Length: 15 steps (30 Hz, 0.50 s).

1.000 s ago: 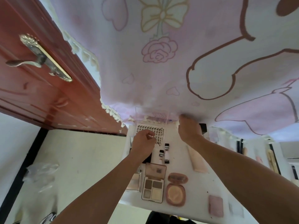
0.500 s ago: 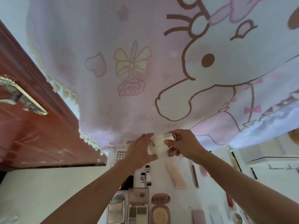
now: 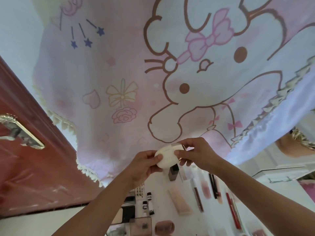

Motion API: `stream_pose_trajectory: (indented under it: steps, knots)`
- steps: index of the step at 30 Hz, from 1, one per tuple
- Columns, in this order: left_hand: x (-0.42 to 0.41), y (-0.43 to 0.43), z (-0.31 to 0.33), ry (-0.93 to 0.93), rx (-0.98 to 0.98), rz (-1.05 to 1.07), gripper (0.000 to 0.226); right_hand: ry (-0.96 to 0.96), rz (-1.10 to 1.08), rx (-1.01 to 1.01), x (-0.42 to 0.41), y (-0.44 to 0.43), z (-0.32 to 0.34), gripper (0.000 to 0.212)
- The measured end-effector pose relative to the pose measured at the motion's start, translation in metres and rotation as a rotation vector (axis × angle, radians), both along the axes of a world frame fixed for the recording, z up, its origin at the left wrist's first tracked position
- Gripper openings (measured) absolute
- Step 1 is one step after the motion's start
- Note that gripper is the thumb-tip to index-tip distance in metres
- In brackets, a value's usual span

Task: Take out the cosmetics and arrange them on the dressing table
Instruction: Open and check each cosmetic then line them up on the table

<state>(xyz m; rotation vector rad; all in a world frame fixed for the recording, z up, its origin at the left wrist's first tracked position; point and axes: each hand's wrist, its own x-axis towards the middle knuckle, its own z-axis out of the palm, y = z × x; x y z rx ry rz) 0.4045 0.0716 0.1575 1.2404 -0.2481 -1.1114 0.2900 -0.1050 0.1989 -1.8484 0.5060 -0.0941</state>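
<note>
A round cream-white compact [image 3: 167,157] hangs in the air above the white dressing table [image 3: 162,189], held between both hands. My left hand [image 3: 144,165] pinches its left edge with thumb and fingers. My right hand [image 3: 196,153] pinches its right side, where a second thin white layer shows behind it. Below them cosmetics lie in rows on the table: a beige tube [image 3: 180,202], two small dark-capped bottles [image 3: 148,203], a dark square bottle [image 3: 173,172], slim pens and lipsticks [image 3: 214,185], a pink blush compact [image 3: 164,227] and a clear-lidded palette [image 3: 140,226].
A pink cartoon-rabbit curtain [image 3: 153,82] with a tasselled hem hangs right behind the hands. A red-brown wooden door [image 3: 34,167] with a metal handle [image 3: 20,132] stands at the left. White furniture [image 3: 272,166] lies at the right.
Both hands left the clear box at the table's back and rose with the cream compact between them. The view tilted upward, so less of the table shows.
</note>
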Motion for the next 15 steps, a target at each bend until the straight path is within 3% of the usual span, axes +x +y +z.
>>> stream_pose_trajectory:
  steps: [8,12,15]
  knots:
    - [0.001,-0.005,0.014,-0.020,-0.031,0.031,0.036,-0.125,0.088,-0.021,0.003,-0.012,0.010,0.026]
    - [-0.003,-0.008,0.018,0.002,-0.049,0.042,0.029,-0.155,0.133,-0.035,0.002,-0.017,0.013,0.024]
    - [-0.003,-0.007,0.018,0.030,-0.065,0.034,0.039,-0.178,0.145,-0.045,0.000,-0.017,0.013,0.028]
